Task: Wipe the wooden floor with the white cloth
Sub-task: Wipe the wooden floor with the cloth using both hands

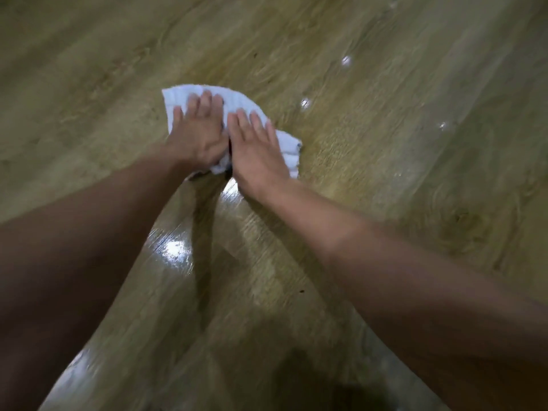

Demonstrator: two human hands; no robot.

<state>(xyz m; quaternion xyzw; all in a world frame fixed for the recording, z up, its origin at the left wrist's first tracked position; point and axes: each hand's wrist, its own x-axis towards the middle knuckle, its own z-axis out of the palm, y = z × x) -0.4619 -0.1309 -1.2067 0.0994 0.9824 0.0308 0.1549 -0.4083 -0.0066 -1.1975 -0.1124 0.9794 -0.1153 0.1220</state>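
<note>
Nearest, two bare forearms come in from the lower corners and converge: the left forearm (89,226) from the left edge, the right forearm (385,256) from the right. Between them the floor (385,161) shows a bright glare patch (175,250) and a dark shadow (204,262). A small dark speck (302,291) lies on the boards near the right forearm.

Further out the two hands sit side by side, touching. The left grip (197,137) lies palm down on the cloth (240,102), wide and flat, its fingers (204,102) straight and slightly spread. Its thumb is hidden where the hands meet. The right grip (258,149) is likewise wide and flat, palm down, with fingers (255,123) straight and close together, pointing away and a little left. Both press the cloth onto the floor.

The cloth is white and lies in a curved band under both hands. One end shows beyond the left fingertips, the other past the right hand's outer edge, and a bunched fold sits at the heels of the hands. Beyond it the wooden boards carry a few small bright glints (345,60). The whole view is blurred.
</note>
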